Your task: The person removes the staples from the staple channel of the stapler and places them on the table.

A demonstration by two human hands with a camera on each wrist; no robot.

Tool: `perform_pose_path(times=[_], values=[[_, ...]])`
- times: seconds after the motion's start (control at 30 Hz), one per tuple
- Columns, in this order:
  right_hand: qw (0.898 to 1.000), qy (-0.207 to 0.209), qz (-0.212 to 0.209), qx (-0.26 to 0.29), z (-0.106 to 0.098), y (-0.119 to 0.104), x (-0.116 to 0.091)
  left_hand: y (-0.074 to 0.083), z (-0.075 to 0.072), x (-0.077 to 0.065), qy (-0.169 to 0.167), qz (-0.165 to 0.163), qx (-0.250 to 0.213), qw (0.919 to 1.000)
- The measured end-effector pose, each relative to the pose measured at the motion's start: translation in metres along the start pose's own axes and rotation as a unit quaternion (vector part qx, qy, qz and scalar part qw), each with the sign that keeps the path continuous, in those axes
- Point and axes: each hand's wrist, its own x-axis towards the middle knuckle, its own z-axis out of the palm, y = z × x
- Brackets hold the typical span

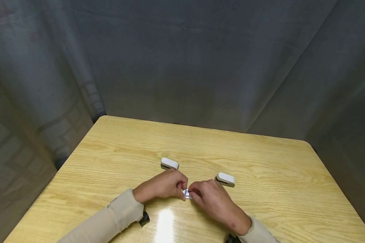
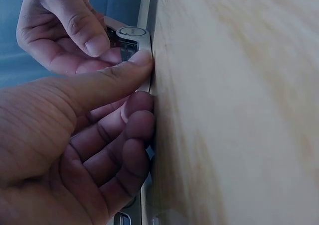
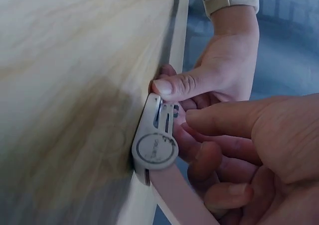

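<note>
Wood-grain tabletop (image 1: 270, 168) lies beneath the left hand (image 1: 167, 184), whose fingers pinch an opened stapler (image 3: 154, 149). Right hand (image 1: 213, 199) curls beside them, grip unclear.

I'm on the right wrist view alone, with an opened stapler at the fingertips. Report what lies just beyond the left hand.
Observer: The head view shows a white stapler on the table, just beyond the left hand.
Operator: Noted; I see only the opened stapler. Now report what lies just beyond the right hand.
Observer: Another pale stapler lies there, also shown in the head view.
</note>
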Motion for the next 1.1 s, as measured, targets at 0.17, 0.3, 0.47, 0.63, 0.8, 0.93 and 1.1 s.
perform_pose_path(times=[0.17,0.3,0.47,0.63,0.8,0.93,1.1], values=[[1.0,0.014,0.007,-0.006,0.0036,-0.0001,0.0002,0.0008,-0.0001,0.0001,0.0,-0.005,-0.003,1.0],[1.0,0.019,0.022,0.001,0.0052,0.0013,-0.0012,0.0004,0.0005,0.0001,-0.002,-0.002,-0.008,1.0],[0.999,0.021,0.027,0.019,0.0065,0.0029,-0.0025,-0.0002,0.0007,-0.0001,-0.002,0.0,-0.009,1.0],[0.998,0.019,0.03,0.048,0.0065,0.0045,-0.004,-0.0005,0.0017,0.0004,-0.002,-0.004,-0.009,1.0],[0.997,0.034,0.023,0.06,0.0061,0.0058,-0.0038,-0.0012,0.0027,0.0007,0.0,-0.008,-0.008,0.9999],[0.997,0.048,0.016,0.063,0.0063,0.0066,-0.0025,-0.0014,0.0025,0.0007,0.002,-0.008,-0.011,0.9999],[0.996,0.043,0.01,0.084,0.0075,0.0073,-0.0003,-0.0014,0.0024,0.0007,0.001,-0.007,-0.013,0.9999]])
